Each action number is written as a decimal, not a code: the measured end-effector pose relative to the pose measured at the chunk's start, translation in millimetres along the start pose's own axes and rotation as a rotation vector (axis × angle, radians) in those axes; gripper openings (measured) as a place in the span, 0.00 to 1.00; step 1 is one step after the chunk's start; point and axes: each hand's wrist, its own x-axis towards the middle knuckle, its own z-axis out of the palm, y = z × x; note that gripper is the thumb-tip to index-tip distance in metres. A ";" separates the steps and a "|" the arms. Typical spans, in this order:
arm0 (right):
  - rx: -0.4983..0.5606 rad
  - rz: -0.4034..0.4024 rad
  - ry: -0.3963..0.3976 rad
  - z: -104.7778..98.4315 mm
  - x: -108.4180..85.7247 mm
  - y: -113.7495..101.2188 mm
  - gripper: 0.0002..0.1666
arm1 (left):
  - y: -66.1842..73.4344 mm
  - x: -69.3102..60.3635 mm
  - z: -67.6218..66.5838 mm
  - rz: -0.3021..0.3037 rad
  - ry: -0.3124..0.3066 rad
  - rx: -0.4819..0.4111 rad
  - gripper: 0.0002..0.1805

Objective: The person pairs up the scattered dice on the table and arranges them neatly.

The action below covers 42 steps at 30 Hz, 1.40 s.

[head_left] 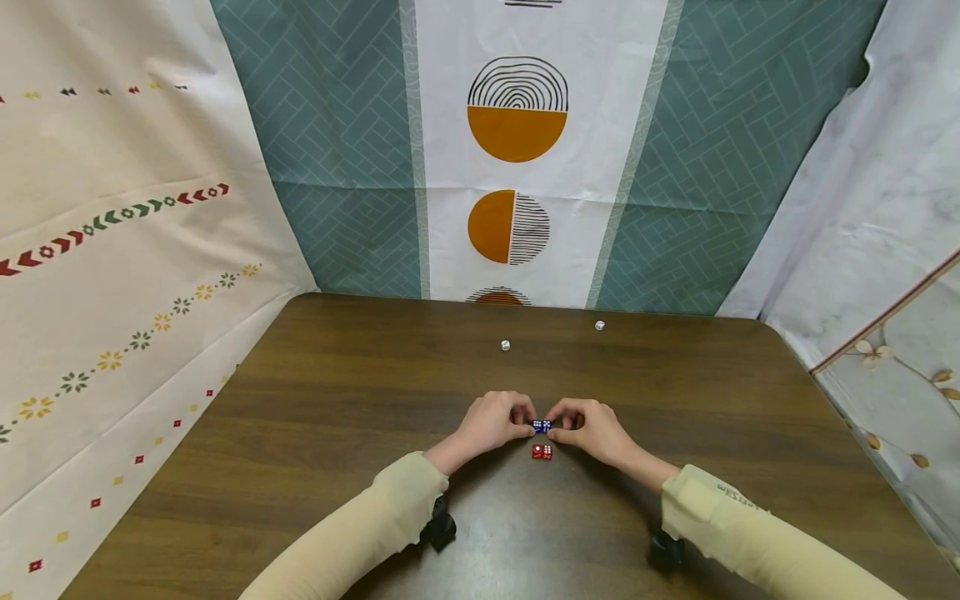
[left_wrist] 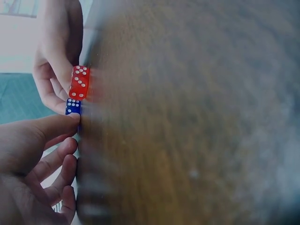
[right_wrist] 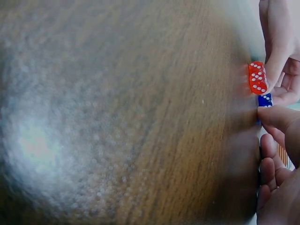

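Observation:
Two blue dice (head_left: 541, 426) stand side by side on the brown table, touching or almost so. My left hand (head_left: 495, 422) pinches the left blue die between thumb and fingers; its thumb covers part of that die (left_wrist: 73, 104) in the left wrist view. From the other side, my right hand (head_left: 592, 429) pinches the right blue die (right_wrist: 265, 99) the same way. Just nearer to me sits a pair of red dice (head_left: 542, 452), side by side, and neither hand touches them. Where the fingertips meet the far faces of the blue dice is hidden.
Farther back on the wooden table (head_left: 360, 367) lie two white dice, one left of centre (head_left: 506, 345) and one near the back edge (head_left: 600, 326). Patterned cloths (head_left: 517, 175) hang behind and at both sides of the table.

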 end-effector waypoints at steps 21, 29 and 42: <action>-0.004 -0.013 -0.018 -1.2 -0.7 0.9 0.08 | 3.0 -2.3 -0.8 -0.004 0.003 -0.028 0.05; 0.002 -0.013 -0.012 -1.7 -0.7 -0.5 0.07 | 3.3 -2.6 -1.3 -0.006 -0.001 -0.029 0.05; 0.009 -0.009 -0.007 -1.0 -1.4 1.2 0.07 | 2.6 -2.5 -0.8 0.003 0.001 -0.027 0.05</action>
